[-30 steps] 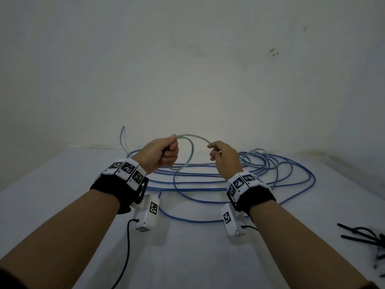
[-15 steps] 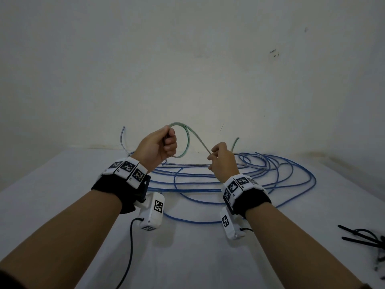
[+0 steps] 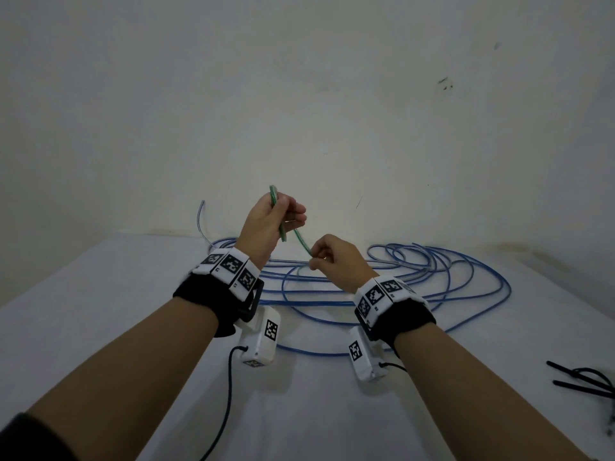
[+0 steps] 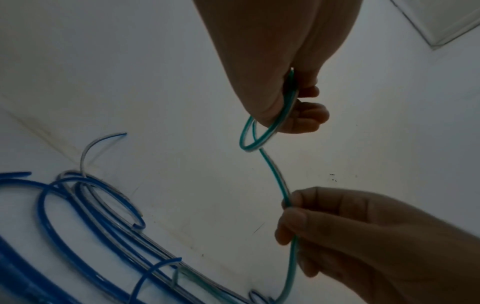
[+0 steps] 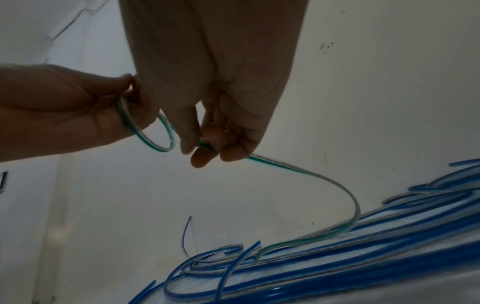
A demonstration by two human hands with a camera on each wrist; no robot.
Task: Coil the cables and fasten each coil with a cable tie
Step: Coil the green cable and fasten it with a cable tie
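Note:
A thin green-and-clear cable [image 3: 301,242] [image 4: 274,170] [image 5: 311,176] runs between my two hands above the white table [image 3: 100,311]. My raised left hand [image 3: 271,224] [image 4: 291,102] grips a small loop of it in curled fingers. Lower and to the right, my right hand [image 3: 327,257] [image 5: 207,148] pinches the same cable between thumb and fingertips. From there the green cable drops into the loose tangle of blue cables [image 3: 432,277] [image 4: 78,216] [image 5: 337,257] on the table behind the hands.
Black cable ties [image 3: 585,380] lie at the table's right edge. A pale wall [image 3: 299,111] rises straight behind the cable pile. A loose blue cable end [image 3: 201,221] sticks up at the back left.
My left hand has risen and turned, closing the wide arc of green cable into a small tight loop. My right hand moved left and down along the cable, closer to the left hand.

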